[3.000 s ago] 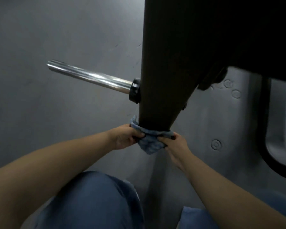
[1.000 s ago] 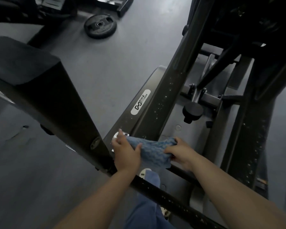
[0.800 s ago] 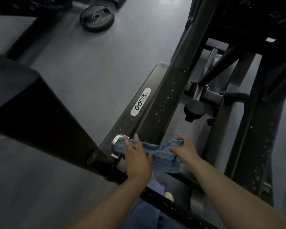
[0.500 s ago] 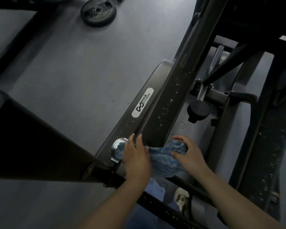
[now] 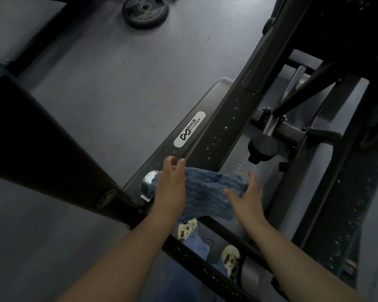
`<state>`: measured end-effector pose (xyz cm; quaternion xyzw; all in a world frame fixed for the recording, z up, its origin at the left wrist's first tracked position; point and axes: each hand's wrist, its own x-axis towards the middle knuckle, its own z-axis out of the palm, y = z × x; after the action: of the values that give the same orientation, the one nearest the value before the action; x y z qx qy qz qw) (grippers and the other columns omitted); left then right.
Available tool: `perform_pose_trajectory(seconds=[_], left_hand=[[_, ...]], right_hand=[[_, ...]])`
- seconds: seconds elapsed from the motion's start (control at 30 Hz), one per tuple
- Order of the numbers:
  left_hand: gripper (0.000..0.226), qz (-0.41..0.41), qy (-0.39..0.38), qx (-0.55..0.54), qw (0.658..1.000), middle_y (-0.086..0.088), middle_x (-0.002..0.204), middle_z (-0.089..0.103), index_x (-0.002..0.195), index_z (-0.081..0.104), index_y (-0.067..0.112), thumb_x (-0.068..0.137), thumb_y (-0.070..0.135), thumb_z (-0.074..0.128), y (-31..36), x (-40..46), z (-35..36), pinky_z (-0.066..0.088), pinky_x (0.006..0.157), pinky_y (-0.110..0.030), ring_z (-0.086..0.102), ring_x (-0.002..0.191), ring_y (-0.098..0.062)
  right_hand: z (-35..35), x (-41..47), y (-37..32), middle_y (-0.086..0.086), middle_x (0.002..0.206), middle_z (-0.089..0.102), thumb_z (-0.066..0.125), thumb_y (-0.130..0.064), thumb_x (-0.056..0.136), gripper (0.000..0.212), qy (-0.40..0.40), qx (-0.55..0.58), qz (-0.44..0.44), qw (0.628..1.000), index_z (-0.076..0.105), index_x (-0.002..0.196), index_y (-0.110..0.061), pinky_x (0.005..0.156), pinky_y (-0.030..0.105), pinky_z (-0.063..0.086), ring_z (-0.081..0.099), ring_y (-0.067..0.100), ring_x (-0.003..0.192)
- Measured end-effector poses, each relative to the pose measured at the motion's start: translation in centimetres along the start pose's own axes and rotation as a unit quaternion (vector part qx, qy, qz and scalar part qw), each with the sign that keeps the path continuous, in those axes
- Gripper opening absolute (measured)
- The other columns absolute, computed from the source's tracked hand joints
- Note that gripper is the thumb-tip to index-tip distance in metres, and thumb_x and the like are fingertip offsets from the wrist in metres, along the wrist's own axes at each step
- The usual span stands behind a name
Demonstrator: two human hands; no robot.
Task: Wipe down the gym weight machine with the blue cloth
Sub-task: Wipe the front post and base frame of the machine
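Grey gym floor [image 5: 92,101] beneath the weight machine [image 5: 225,125]: 2 hands, left hand [image 5: 170,188] and right hand [image 5: 247,195], fingers spread, stretch the blue cloth [image 5: 207,192] between them, apparently to wipe the beam.

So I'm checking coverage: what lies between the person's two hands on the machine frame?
Head view: the blue cloth spans from left hand to right hand, draped over the machine frame.

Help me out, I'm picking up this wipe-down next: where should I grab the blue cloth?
Grip the blue cloth at its two short ends, coming from above, as the left hand and right hand are placed now. It lies spread across the dark frame beam, so holding both ends probably keeps it flat for wiping.
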<state>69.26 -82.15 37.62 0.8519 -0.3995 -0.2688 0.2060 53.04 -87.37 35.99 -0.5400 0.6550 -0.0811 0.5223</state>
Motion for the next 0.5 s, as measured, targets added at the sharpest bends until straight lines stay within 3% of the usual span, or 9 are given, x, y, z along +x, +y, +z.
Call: perform_pose_trajectory(seconds=[0.07,0.13,0.2,0.27,0.33,0.4,0.5], left_hand=[[0.039,0.015,-0.012,0.049,0.999,-0.008,0.144,0.026,0.135,0.034,0.011,0.098,0.021,0.042,-0.4,-0.5,1.5,0.043,0.094,-0.030,0.041,0.125,-0.024],[0.047,0.045,-0.007,0.143,0.989,-0.018,0.147,0.027,0.135,0.040,0.003,0.099,0.033,0.036,-1.5,-0.9,3.5,0.039,0.104,-0.039,0.036,0.132,-0.031],[0.067,0.033,-0.020,0.218,0.975,-0.027,0.142,0.037,0.133,0.043,-0.002,0.098,0.049,0.018,-2.4,-1.1,5.2,0.024,0.112,-0.045,0.031,0.133,-0.037],[0.076,0.025,-0.023,0.232,0.972,-0.028,0.145,0.033,0.139,0.033,-0.002,0.096,0.056,0.008,-3.3,-1.3,6.5,0.008,0.114,-0.044,0.021,0.135,-0.038],[0.075,0.028,-0.021,0.217,0.975,-0.025,0.147,0.028,0.143,0.025,0.002,0.095,0.058,0.007,-4.0,-1.7,7.4,0.008,0.113,-0.043,0.019,0.137,-0.037],[0.072,0.024,-0.026,0.213,0.976,-0.024,0.148,0.030,0.143,0.023,0.004,0.096,0.056,0.006,-4.7,-2.7,7.9,0.016,0.111,-0.045,0.020,0.137,-0.035],[0.068,0.031,-0.004,0.213,0.977,-0.021,0.149,0.028,0.149,0.012,0.009,0.098,0.053,0.006,-6.1,-4.7,8.4,0.014,0.111,-0.044,0.016,0.140,-0.033]], right_hand=[[0.7,0.3,0.2,0.008,0.153,0.019,0.062,-0.028,0.089,0.075,-0.026,-0.051,0.010,0.998,0.018,0.149,-0.017,0.112,0.039,0.027,0.024,0.024,0.139],[1.7,0.7,0.1,0.007,0.150,0.029,0.056,-0.031,0.092,0.062,-0.066,-0.077,0.012,0.995,0.028,0.146,-0.016,0.110,0.040,0.030,0.031,0.024,0.136],[2.6,0.8,-0.6,0.006,0.144,0.039,0.048,-0.028,0.097,0.050,-0.119,-0.066,0.030,0.990,0.035,0.143,-0.013,0.103,0.028,0.033,0.040,0.022,0.131],[3.4,0.9,-1.0,0.007,0.132,0.052,0.043,-0.021,0.099,0.036,-0.156,-0.036,0.041,0.986,0.045,0.134,-0.010,0.081,0.009,0.036,0.053,0.016,0.111],[4.3,0.7,-1.0,0.007,0.114,0.061,0.042,-0.018,0.099,0.025,-0.162,-0.007,0.041,0.986,0.053,0.120,-0.007,0.058,0.003,0.036,0.054,0.004,0.083],[5.0,0.4,-0.5,0.001,0.098,0.061,0.042,-0.018,0.099,0.022,-0.162,-0.007,0.052,0.985,0.053,0.113,-0.006,0.053,0.007,0.035,0.051,-0.001,0.073],[5.9,-0.3,0.2,0.004,0.098,0.061,0.043,-0.021,0.098,0.018,-0.170,-0.049,0.056,0.983,0.051,0.106,-0.007,0.052,0.012,0.037,0.052,0.002,0.071]])
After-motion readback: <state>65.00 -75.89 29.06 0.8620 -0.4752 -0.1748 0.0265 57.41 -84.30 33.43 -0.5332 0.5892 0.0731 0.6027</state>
